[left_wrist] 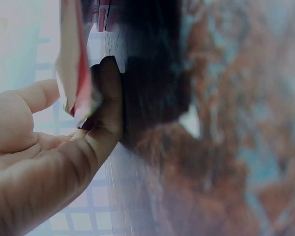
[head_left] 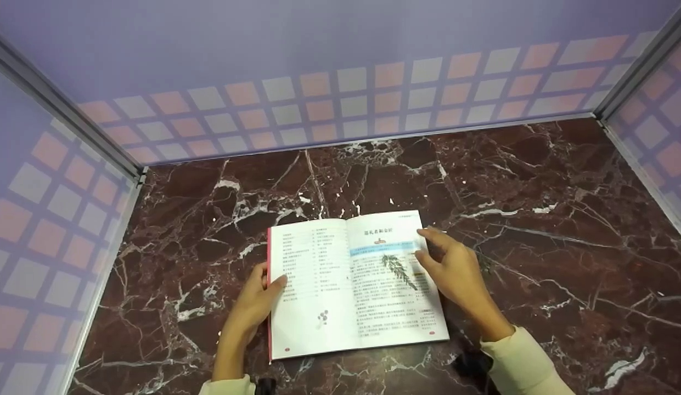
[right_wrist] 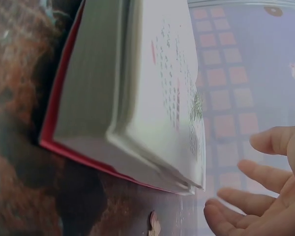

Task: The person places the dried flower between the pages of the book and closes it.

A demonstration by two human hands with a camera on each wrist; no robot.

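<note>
An open book with a red cover lies on the dark marbled table, printed text on both pages. A green leafy sprig rests on its right page, beside the text. My left hand grips the book's left edge, thumb over the page and fingers underneath. In the left wrist view, the red cover edge sits between thumb and fingers. My right hand hovers by the right edge, its fingertips overlapping the page margin in the head view. The right wrist view shows that hand's fingers spread and holding nothing.
Purple panels with pink and white squares wall in the table at the back and sides. A small brownish piece shows near the book's corner in the right wrist view.
</note>
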